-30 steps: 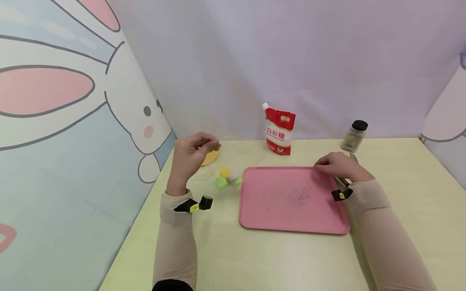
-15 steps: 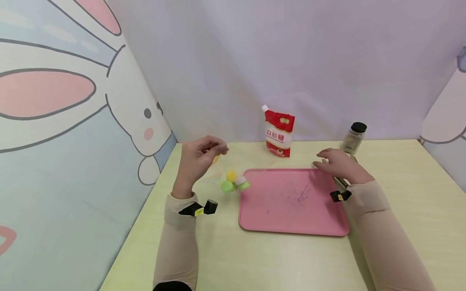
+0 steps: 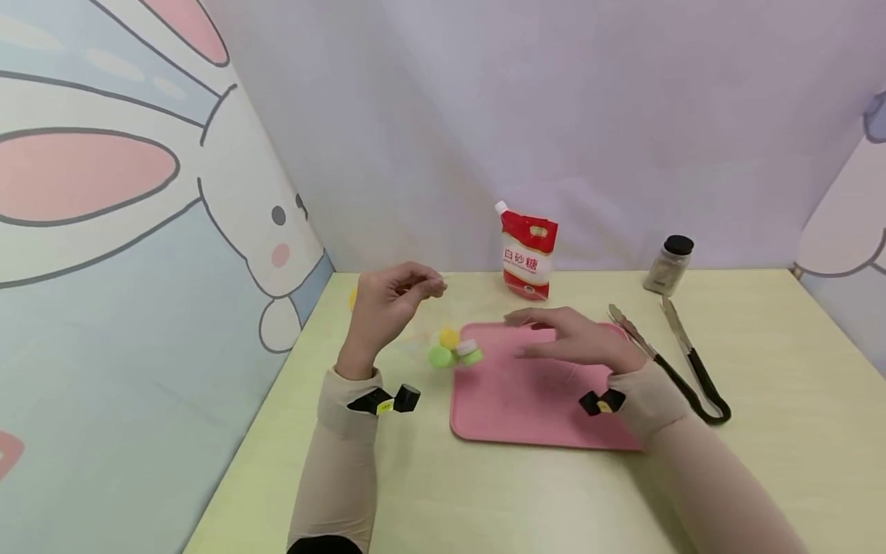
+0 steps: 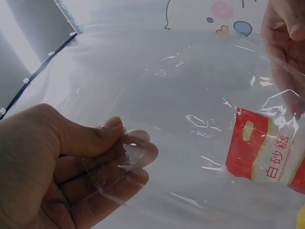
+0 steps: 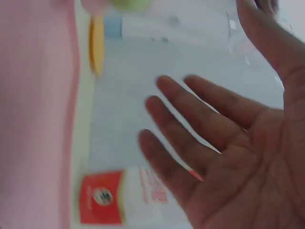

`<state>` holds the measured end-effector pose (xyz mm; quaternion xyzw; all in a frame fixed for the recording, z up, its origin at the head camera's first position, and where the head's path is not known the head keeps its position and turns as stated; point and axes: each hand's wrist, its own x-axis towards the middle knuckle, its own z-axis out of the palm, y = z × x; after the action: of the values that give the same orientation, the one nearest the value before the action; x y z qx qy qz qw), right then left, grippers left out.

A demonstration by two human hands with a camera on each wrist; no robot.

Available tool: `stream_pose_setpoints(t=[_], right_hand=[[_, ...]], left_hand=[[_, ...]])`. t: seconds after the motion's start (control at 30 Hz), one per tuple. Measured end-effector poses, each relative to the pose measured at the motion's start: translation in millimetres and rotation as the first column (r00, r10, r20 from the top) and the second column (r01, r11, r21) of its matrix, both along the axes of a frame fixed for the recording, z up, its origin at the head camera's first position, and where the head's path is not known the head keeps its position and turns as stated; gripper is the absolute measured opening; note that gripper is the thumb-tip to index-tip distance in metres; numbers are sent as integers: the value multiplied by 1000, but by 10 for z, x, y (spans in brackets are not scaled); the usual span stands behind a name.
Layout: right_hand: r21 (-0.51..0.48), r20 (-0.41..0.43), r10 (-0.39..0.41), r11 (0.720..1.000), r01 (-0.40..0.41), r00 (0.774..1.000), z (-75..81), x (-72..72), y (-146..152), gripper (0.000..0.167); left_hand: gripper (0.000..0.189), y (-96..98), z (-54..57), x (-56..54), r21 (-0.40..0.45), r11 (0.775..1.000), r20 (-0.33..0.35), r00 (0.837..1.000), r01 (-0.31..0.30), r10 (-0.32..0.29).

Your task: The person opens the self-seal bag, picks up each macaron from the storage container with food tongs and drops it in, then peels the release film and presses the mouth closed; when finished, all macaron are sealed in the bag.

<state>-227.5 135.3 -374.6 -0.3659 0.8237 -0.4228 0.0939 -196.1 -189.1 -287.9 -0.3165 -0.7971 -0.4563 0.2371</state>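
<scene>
My left hand [image 3: 400, 308] pinches a clear plastic bag [image 4: 190, 119] between thumb and fingers, raised above the table's left side. Low in the bag hang several small round coloured pieces, among them a yellow piece [image 3: 449, 338], a green piece [image 3: 441, 356] and a pale-and-green piece [image 3: 469, 352]; they look like macarons. The bag's outline is hardly visible in the head view. Fingers spread and holding nothing, my right hand [image 3: 571, 337] is over a pink tray [image 3: 512, 423], its fingertips pointing toward the bag.
Black-handled metal tongs [image 3: 701, 369] lie spread right of the tray. Behind it stand a red-and-white sugar pouch [image 3: 527, 258] and a black-lidded jar [image 3: 669, 265]. A yellow disc [image 5: 97, 45] is mostly hidden behind my left hand. A rabbit-printed wall [image 3: 124, 346] borders the table's left.
My right hand has moved left from the tray's right edge, uncovering the tongs, and its fingers have spread. My left hand has shifted slightly right, with the bag and round pieces following.
</scene>
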Motion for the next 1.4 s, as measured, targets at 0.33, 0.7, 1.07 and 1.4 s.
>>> stream_pose_setpoints(t=[0.33,0.7,1.07,1.4], right_hand=[[-391,-238,-221,913,115,946,99,83,-207,14],[-348,-353,-317,918,191,880,276,31,76,18],[-301,-202,-273,931,205,941,287,48,159,15],[-390,59,-160,905,170,985,16,-65,113,21]], left_hand=[[4,13,20,-11,22,999,70,997,34,-35],[5,127,-93,-83,32,999,135,990,40,-44],[15,301,-450,-341,210,968,458,860,140,-224],[15,292,-524,-365,159,975,497,841,153,-213]])
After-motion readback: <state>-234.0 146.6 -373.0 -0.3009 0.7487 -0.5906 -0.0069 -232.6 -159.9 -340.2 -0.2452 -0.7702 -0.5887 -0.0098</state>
